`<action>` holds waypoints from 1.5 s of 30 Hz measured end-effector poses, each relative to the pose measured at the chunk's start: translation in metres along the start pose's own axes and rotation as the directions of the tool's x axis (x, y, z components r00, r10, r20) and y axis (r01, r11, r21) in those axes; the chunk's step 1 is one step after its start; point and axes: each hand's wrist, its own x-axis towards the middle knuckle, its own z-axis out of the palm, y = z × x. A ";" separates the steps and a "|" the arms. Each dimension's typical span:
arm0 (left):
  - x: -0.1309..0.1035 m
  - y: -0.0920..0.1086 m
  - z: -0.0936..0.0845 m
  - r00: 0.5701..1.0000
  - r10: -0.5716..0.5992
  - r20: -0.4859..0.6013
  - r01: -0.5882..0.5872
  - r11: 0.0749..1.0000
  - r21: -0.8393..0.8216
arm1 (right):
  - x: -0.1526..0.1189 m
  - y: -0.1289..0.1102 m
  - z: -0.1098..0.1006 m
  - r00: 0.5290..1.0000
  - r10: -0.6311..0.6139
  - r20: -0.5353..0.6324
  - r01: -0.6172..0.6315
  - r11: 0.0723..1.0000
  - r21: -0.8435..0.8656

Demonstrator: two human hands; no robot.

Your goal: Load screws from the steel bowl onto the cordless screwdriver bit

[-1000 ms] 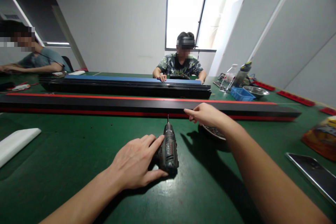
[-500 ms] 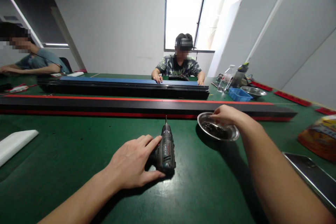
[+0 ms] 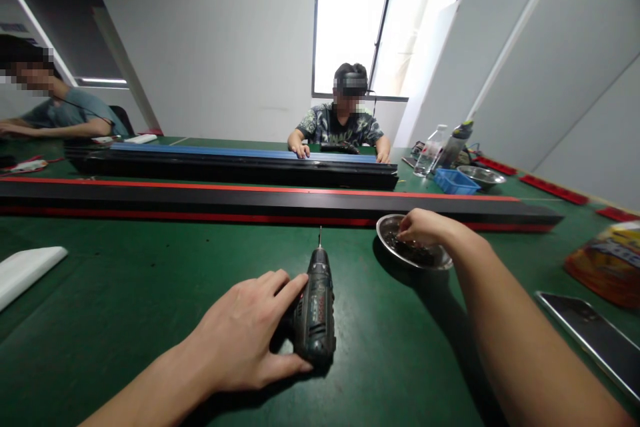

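My left hand (image 3: pixel 253 327) is wrapped round a black cordless drill (image 3: pixel 318 313), which lies on its side on the green table. Its bit (image 3: pixel 320 236) points away from me toward a long black bar with red edges (image 3: pixel 240 205). My right hand (image 3: pixel 423 227) reaches into a shallow metal bowl (image 3: pixel 383 240) of small dark pieces that look like screws (image 3: pixel 400 247). Its fingers are bunched together among the pieces; whether they grip any is hidden.
Beyond the bar lies a black and blue profile (image 3: pixel 240 163), touched by a person (image 3: pixel 345 120) opposite. At right are a phone (image 3: pixel 590 333), an orange packet (image 3: pixel 607 263), a blue tray (image 3: pixel 456 181) and bottles (image 3: pixel 430 150). Something white (image 3: pixel 30 270) lies at left.
My left hand and the drill have shifted slightly nearer to me. My right fingers have moved a little left and deeper into the bowl.
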 end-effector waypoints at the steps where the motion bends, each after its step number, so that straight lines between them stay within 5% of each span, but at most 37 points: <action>1: 0.000 0.000 0.000 1.000 0.000 0.008 0.000 1.000 -0.001 | 0.000 0.000 -0.002 1.000 -0.002 -0.010 0.002 1.000 0.008; 11: -0.001 0.001 -0.002 1.000 0.007 0.026 -0.007 1.000 -0.017 | -0.006 -0.003 -0.002 0.998 -0.015 -0.062 0.015 1.000 0.009; 19: -0.003 0.001 -0.004 0.999 0.042 0.033 -0.041 0.998 -0.039 | -0.021 -0.033 -0.018 0.943 -0.197 -0.268 0.195 0.980 -0.034; 22: -0.003 0.002 -0.006 0.998 0.042 0.045 -0.040 0.998 -0.042 | -0.023 -0.039 -0.018 0.934 -0.190 -0.302 0.173 0.981 -0.082; 30: -0.002 0.005 -0.009 0.997 0.037 0.064 -0.034 0.999 -0.041 | -0.013 -0.029 0.009 0.979 -0.051 -0.195 0.006 0.974 -0.225; 45: -0.004 0.004 -0.007 0.998 0.045 0.052 -0.043 0.998 -0.040 | 0.001 -0.018 0.013 0.978 -0.045 -0.206 0.003 0.980 -0.199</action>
